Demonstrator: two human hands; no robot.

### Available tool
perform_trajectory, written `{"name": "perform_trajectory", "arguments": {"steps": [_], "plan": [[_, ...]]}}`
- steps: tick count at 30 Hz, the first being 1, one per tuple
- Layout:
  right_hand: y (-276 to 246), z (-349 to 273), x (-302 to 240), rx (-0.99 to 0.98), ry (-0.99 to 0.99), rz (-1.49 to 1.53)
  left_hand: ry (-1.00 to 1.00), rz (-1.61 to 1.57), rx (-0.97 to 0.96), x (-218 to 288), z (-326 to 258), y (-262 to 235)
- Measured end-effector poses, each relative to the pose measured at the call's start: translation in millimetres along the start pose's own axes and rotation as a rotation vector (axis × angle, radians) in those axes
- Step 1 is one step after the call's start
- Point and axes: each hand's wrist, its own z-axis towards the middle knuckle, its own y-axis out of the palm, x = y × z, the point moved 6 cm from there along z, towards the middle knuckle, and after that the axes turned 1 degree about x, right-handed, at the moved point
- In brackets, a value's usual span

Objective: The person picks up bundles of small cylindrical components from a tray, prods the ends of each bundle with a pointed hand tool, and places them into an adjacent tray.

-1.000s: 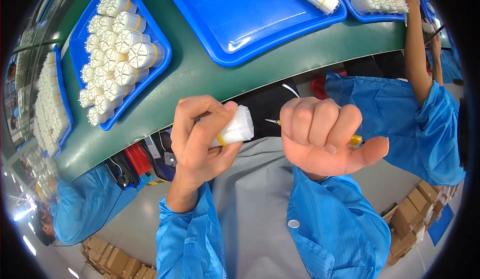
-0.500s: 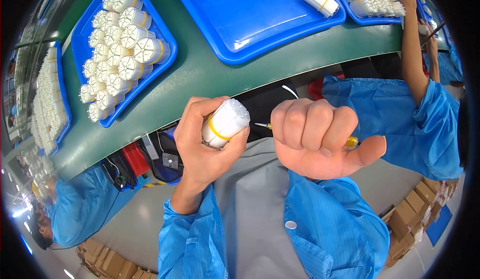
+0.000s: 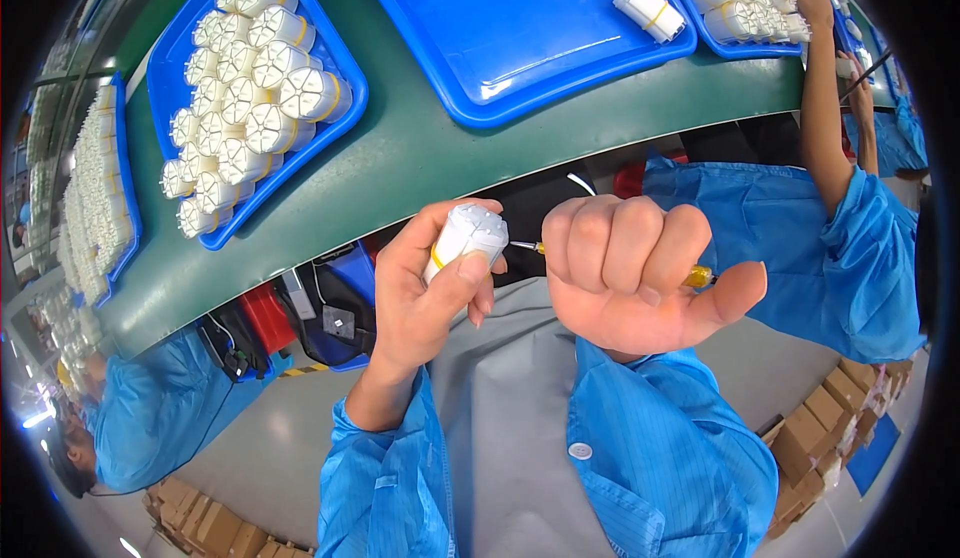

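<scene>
Fingers [image 3: 470, 273] of the left hand [image 3: 420, 303] are closed around a small white cylindrical part [image 3: 465, 241] with a yellow band, held at the centre of the frame with its segmented end face turned up. The right hand [image 3: 625, 273] is clenched in a fist around a slim tool with a yellow handle [image 3: 698, 277], whose thin metal tip [image 3: 522, 246] is held just beside the part's top edge; contact cannot be made out.

The part is judged light, rigid and smooth-skinned, likely moulded plastic, with thin ribs at the end that could be marked by the tip. It is best gripped around the barrel near the yellow band, as is done now.

Above, a green worktop [image 3: 420, 158] is seen curving across the frame. On it, at upper left, a blue tray [image 3: 340, 53] is packed with many like white cylinders. At top centre a larger blue tray [image 3: 520, 48] is nearly bare, with one part lying at its right side and another at its top edge. At upper right a third tray [image 3: 745, 50] is filled with white parts, over which another person's arm [image 3: 825, 108] is stretched.
</scene>
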Motion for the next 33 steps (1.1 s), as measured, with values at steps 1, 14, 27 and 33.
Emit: {"name": "perform_trajectory", "arguments": {"steps": [1, 14, 27, 33], "plan": [[1, 1, 1, 0.003, 0.02, -0.064, 0.003, 0.001, 0.002, 0, 0, -1], [5, 4, 3, 0.002, 0.002, -0.099, -0.109, -0.338, -0.186, -12, -1, 5], [7, 6, 15, -0.064, 0.017, -0.079, -0.134, -0.308, -0.244, -19, -3, 7], [0, 7, 22, -0.03, 0.201, 0.057, -0.106, -0.225, -0.231, -22, 0, 3]]}}
